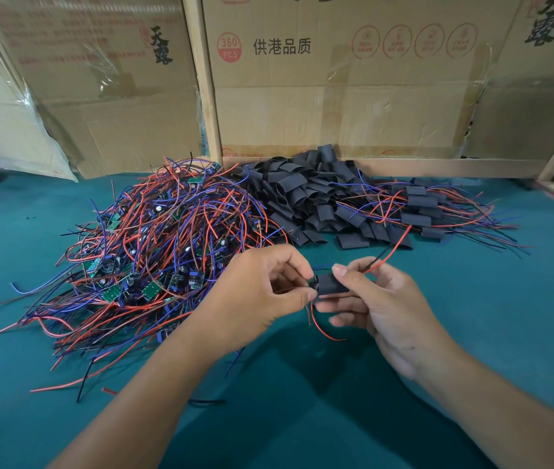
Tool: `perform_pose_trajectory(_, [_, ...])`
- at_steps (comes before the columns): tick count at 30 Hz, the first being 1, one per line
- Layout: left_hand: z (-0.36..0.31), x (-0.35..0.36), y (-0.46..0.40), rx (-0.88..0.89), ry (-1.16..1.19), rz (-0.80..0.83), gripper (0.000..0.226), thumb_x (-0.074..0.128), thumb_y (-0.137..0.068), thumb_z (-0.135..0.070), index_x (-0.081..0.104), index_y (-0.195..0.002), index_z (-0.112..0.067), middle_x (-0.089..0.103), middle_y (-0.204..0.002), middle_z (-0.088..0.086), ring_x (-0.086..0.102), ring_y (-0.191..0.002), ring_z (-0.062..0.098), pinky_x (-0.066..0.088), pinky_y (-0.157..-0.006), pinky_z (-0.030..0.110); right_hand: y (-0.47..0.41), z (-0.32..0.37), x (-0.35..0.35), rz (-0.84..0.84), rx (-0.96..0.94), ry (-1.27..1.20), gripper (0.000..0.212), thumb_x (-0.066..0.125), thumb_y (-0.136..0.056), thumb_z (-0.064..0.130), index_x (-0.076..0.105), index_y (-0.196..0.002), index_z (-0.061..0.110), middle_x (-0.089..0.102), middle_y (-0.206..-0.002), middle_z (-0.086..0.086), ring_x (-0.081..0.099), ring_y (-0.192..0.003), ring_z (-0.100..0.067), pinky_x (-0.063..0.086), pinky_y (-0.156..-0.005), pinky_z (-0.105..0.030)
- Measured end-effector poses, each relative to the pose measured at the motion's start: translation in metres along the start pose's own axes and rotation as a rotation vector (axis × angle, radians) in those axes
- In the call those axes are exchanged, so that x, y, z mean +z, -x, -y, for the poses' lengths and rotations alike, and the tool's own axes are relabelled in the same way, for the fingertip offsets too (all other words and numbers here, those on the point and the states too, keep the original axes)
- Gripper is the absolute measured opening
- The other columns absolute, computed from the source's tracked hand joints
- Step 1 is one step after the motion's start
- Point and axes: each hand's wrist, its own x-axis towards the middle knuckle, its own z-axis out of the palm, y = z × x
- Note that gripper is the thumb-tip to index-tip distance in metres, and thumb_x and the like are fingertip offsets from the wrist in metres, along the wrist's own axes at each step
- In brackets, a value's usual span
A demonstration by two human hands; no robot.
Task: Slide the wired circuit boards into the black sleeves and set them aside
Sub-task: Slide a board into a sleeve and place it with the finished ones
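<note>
Circuit board in left-hand pinch grip, sleeve in right.

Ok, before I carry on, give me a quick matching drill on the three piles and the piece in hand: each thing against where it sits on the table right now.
Things:
1. heap of bare wired boards
2. pile of empty black sleeves
3. finished sleeved boards
4. sleeve being filled

Places:
A. far right, wires fanned out sideways
B. between the left hand and right hand, above the green mat
C. left of centre, red and blue tangle
D. centre back, against the cardboard box

Pairs: 1-C, 2-D, 3-A, 4-B
</note>
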Motion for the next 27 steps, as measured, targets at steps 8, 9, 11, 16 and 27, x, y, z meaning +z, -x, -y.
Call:
perform_pose_trajectory(8, [-0.0009,0.0020,-0.0003,0.009,0.010,0.018,0.015,0.077,-0.083,-0.002,0.067,-0.089,-0.011,0.071,-0.079,0.005,0.062,-0.070,0.011,0.050,-0.072,0.025,0.0018,0.0001,0.0021,0.035,-0.015,0.076,0.043,0.073,-0.072,0.038,0.058,-0.096,0.005,0.070,-0.068,-0.018,0.065,-0.049,-0.024,0.049,-0.043,-0.026])
perform_pose_trajectory(9, [-0.0008,0.0022,-0.0001,0.013,0.006,0.017,0.016,0.078,-0.083,-0.003,0.067,-0.089,-0.012,0.071,-0.079,0.005,0.062,-0.070,0.010,0.050,-0.072,0.024,0.0016,0.0004,0.0019,0.031,-0.009,0.072,0.042,0.073,-0.071,0.038,0.058,-0.095,0.006,0.068,-0.066,-0.018,0.063,-0.047,-0.024,0.048,-0.042,-0.026])
perform_pose_trajectory(11, [-0.0004,0.0022,0.0003,0.023,-0.011,0.010,0.016,0.078,-0.083,-0.004,0.068,-0.089,-0.014,0.072,-0.080,0.002,0.064,-0.071,0.010,0.052,-0.073,0.023,0.0012,0.0002,0.0015,0.023,0.022,0.052,0.034,0.073,-0.075,0.037,0.059,-0.091,0.009,0.066,-0.063,-0.016,0.059,-0.043,-0.023,0.045,-0.041,-0.025])
perform_pose_trajectory(16, [-0.0005,0.0034,0.0007,0.090,-0.096,-0.013,0.015,0.078,-0.082,-0.005,0.070,-0.087,-0.017,0.072,-0.079,-0.004,0.065,-0.071,0.013,0.053,-0.074,0.024,-0.0006,-0.0012,0.0007,0.001,0.061,0.035,0.018,0.070,-0.087,0.029,0.067,-0.071,0.023,0.057,-0.052,-0.009,0.046,-0.036,-0.019,0.038,-0.036,-0.023])
perform_pose_trajectory(27, [0.0024,0.0038,0.0008,0.205,-0.214,-0.025,0.012,0.078,-0.082,-0.004,0.072,-0.086,-0.013,0.070,-0.077,-0.009,0.065,-0.073,0.006,0.047,-0.075,0.013,0.0004,-0.0006,0.0003,0.065,0.055,0.061,0.027,0.070,-0.087,0.032,0.066,-0.062,0.023,0.054,-0.052,-0.009,0.044,-0.038,-0.019,0.038,-0.039,-0.023])
